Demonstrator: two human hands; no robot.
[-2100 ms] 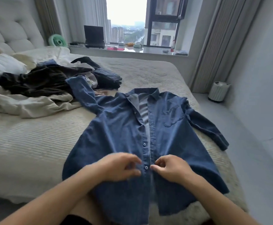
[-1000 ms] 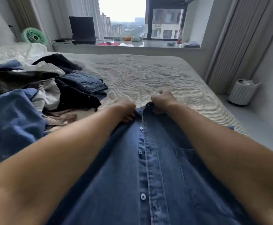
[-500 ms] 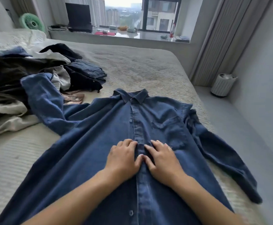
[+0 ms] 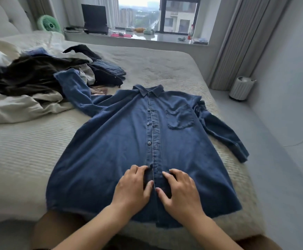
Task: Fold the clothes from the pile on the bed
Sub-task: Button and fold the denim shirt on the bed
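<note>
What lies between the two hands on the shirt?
In the head view, only the shirt's buttoned front strip runs between the left hand and right hand; both rest on the fabric either side.

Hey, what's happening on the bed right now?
A person is getting a blue denim shirt ready to fold. It lies front-up and buttoned on the bed. The left hand and right hand press flat on either side of the button strip near the hem. One sleeve reaches onto the pile of unfolded clothes to the left.
</note>
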